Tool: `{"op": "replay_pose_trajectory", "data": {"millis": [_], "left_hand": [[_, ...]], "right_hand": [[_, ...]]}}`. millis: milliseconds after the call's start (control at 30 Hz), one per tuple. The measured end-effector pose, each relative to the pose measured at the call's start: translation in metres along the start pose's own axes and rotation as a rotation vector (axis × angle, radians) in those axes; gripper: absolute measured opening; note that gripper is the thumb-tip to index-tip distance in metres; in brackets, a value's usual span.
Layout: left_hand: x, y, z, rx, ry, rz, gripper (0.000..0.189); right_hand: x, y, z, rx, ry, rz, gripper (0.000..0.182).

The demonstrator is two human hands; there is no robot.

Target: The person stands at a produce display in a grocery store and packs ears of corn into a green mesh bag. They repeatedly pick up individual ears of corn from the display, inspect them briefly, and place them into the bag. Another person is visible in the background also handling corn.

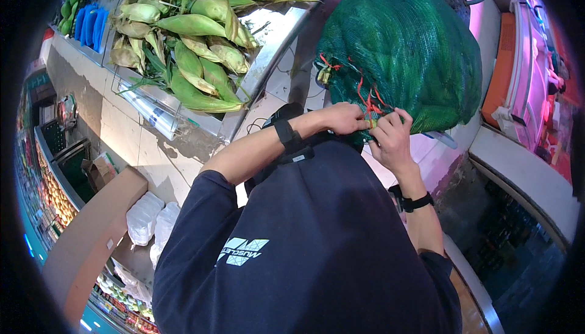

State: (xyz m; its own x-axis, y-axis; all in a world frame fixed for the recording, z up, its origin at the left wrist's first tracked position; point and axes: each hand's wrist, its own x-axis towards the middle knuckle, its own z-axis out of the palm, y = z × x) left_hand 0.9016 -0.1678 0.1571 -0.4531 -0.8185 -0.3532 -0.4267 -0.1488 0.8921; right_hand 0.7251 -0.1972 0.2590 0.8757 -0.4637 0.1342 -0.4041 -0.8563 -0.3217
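Observation:
Before me stands a large, bulging green mesh sack (406, 55), filled with something green that the netting half hides. Red plastic twine (368, 101) laces its near edge. My left hand (346, 118) is closed at this edge, its fingers pinching the mesh and twine. Right beside it, my right hand (392, 138) grips the same edge with thumb and fingers. The two hands nearly touch. Further left along the lacing, a pale stalk end (324, 75) pokes out of the sack.
To the left, a metal display counter (292, 27) holds many husked corn ears (196, 25). Blue-wrapped produce (91, 25) lies beyond it. White plastic bags (145, 217) sit low at the left. A pink-lit display case (525, 69) stands at the right.

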Motion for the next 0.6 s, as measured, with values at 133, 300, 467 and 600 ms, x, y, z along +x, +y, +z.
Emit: {"op": "replay_pose_trajectory", "data": {"millis": [133,300,467,600], "left_hand": [[-0.002,0.013,-0.014,-0.127,-0.184,-0.204,0.039],[-0.007,0.017,-0.029,-0.090,-0.220,-0.146,0.031],[-0.012,-0.004,-0.005,-0.275,-0.150,-0.131,0.023],[-0.025,0.005,-0.013,-0.516,-0.111,-0.216,0.016]], "right_hand": [[-0.003,-0.005,0.006,0.000,0.139,-0.047,0.018],[0.003,-0.007,0.005,0.028,0.143,-0.076,0.020],[0.001,-0.010,0.006,0.066,0.114,-0.051,0.022],[0.003,-0.012,0.002,0.053,0.127,-0.041,0.021]]}}
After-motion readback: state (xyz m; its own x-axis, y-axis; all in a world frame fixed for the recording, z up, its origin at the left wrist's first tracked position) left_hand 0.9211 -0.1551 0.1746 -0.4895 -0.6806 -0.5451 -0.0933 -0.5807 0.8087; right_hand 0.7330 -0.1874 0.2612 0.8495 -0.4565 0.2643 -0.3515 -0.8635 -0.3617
